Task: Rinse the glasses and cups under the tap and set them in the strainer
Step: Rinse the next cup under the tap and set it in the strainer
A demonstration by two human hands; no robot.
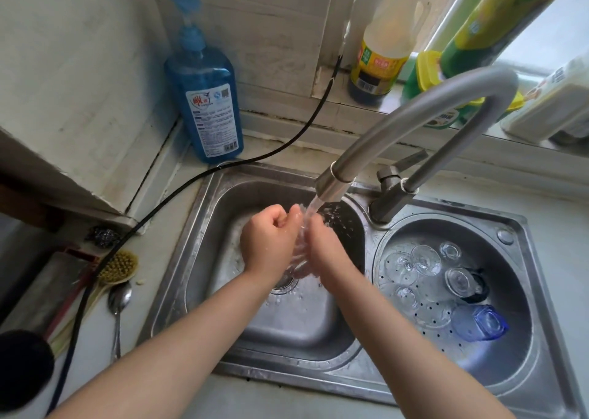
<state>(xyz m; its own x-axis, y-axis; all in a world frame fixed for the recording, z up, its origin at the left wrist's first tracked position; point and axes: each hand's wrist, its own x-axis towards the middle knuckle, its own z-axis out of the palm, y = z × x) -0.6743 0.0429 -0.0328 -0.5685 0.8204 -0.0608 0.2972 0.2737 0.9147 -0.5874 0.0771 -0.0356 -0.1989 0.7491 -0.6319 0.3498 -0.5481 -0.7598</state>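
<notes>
- Both hands meet under the running water over the left sink basin (197,259): the left hand (267,243) has its fingers curled inward, and the right hand (322,243) faces it from the other side of the stream.
- Between the two hands sits something clear and glassy (299,256), blurred by the water; it looks like a glass held by both, though its shape cannot be made out, and how the right fingers lie on it cannot be told.
- Water (310,209) falls from the tap spout (334,185) onto the hands and splashes into the basin, whose drain (282,283) lies just below the wrists.
- On the right, the round strainer (510,364) fills the second basin, its perforated floor showing.
- Several clear glasses (425,259) rest upside down in the strainer, close together toward its left and far side.
- One blue glass (484,323) lies on its side near the strainer's middle, nearest of the set.
- One clear cup with a dark handle (462,283) sits just behind the blue glass.
- On the counter to the left lie a spoon (118,300), a scrubbing brush (119,267) and a black cable (178,185) that runs up toward the wall.
- Farther back, a blue soap bottle (207,99) with a pump stands in the corner.
- Along the windowsill stand a sauce bottle (382,51) and a green bottle (462,45).
</notes>
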